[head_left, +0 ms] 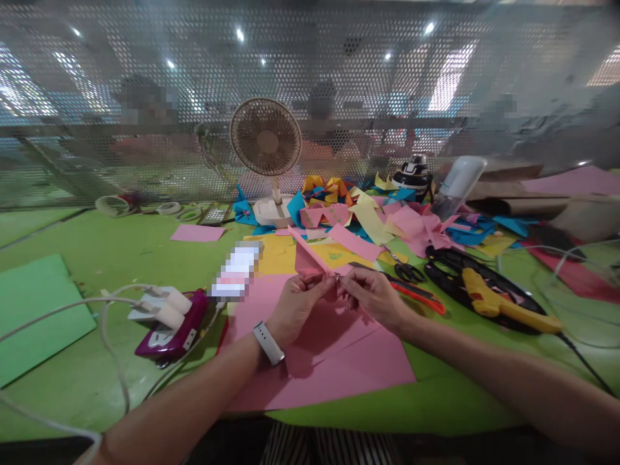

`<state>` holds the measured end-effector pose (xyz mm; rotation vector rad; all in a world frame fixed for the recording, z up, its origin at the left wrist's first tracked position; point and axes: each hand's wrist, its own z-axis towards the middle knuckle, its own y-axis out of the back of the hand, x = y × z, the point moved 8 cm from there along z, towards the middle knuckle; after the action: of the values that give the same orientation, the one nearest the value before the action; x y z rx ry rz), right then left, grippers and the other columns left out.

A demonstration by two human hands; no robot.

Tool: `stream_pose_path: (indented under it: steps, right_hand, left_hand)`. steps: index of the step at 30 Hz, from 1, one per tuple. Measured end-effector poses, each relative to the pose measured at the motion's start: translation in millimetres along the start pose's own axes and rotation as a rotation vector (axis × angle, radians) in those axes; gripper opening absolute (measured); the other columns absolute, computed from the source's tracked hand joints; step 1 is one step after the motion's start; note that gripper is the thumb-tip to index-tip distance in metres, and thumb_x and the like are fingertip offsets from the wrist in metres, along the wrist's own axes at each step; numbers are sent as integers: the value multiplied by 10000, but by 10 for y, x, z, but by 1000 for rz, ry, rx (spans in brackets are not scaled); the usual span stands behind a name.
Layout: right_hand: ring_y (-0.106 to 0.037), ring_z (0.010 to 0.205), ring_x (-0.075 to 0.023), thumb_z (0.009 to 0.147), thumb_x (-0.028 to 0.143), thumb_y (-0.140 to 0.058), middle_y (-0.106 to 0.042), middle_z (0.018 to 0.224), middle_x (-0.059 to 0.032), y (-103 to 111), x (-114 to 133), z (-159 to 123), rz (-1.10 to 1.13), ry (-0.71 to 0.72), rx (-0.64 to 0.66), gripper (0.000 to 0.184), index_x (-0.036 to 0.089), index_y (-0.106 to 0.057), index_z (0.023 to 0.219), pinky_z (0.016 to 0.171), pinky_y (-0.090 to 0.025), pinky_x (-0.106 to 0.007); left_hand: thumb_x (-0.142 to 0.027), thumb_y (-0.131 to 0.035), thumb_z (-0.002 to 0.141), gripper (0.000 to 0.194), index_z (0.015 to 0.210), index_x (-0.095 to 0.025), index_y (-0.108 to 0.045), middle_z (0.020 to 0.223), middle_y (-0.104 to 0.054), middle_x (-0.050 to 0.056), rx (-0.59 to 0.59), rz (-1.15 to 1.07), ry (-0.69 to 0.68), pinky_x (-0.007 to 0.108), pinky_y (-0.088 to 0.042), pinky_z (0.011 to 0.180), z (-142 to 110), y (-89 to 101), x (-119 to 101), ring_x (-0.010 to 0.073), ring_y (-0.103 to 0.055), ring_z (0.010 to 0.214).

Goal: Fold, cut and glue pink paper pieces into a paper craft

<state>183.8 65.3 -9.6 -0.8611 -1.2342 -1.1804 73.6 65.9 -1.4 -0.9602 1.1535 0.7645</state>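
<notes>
A folded strip of pink paper (310, 252) stands up between my hands, its long edge slanting to the upper left. My left hand (300, 300), with a grey watch band at the wrist, pinches its lower end. Close beside it, my right hand (371, 294) has its fingertips pressed together at the same end of the strip; small details there are hidden by the fingers. Beneath both hands lies a large pink sheet (329, 374). An orange-handled cutter (419, 294) and black scissors (409, 270) rest just past my right hand.
Right of the hands, a yellow glue gun (489, 300) lies on a black tray (445, 265). A phone (237, 271) and a purple power strip (169, 329) with cables sit left. Behind are a fan (266, 139), cut paper pieces (416, 223) and a perforated screen (339, 71).
</notes>
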Motion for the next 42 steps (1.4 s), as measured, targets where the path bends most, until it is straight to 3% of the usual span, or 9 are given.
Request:
stream_pose_path:
  steps: [13, 21, 31, 36, 42]
  right_hand:
    - [-580, 479, -116, 820, 407, -510, -561, 542, 17, 11, 22, -11, -72, 17, -1, 283, 154, -579, 712, 361, -415, -185]
    - [-598, 506, -113, 836, 376, -512, -607, 570, 0, -25, 31, 2, -14, 34, 22, 274, 142, -600, 725, 490, -469, -226]
    - [-604, 532, -116, 829, 381, -525, -630, 636, -18, -33, 58, -7, -9, 45, 40, 272, 140, -621, 748, 524, -475, -239]
    - [-596, 524, -111, 828, 375, -525, -616, 616, -8, -46, 71, -12, -19, 35, 50, 263, 142, -604, 732, 512, -478, -230]
    - [-592, 480, -80, 811, 380, -561, -626, 748, 19, 5, 1, -15, 103, -4, 6, 202, 188, -505, 837, 462, -487, -206]
  left_hand:
    - [-267, -589, 805, 195, 666, -132, -609, 697, -603, 25, 6, 22, 15, 276, -400, 738, 29, 52, 67, 139, -543, 722]
    - [-274, -591, 801, 227, 619, -137, -588, 655, -582, 9, 0, 25, 15, 266, -396, 722, 22, 59, 57, 126, -529, 688]
    - [-272, -599, 796, 207, 637, -139, -608, 646, -576, 5, -15, 35, 13, 259, -385, 710, 22, 69, 40, 124, -526, 688]
    - [-272, -601, 794, 192, 653, -142, -617, 650, -582, 4, -29, 41, 3, 257, -382, 695, 24, 86, 38, 120, -520, 674]
    - [-272, -626, 767, 190, 617, -156, -631, 651, -613, 6, -83, 46, 3, 286, -386, 767, 36, 133, -2, 135, -550, 702]
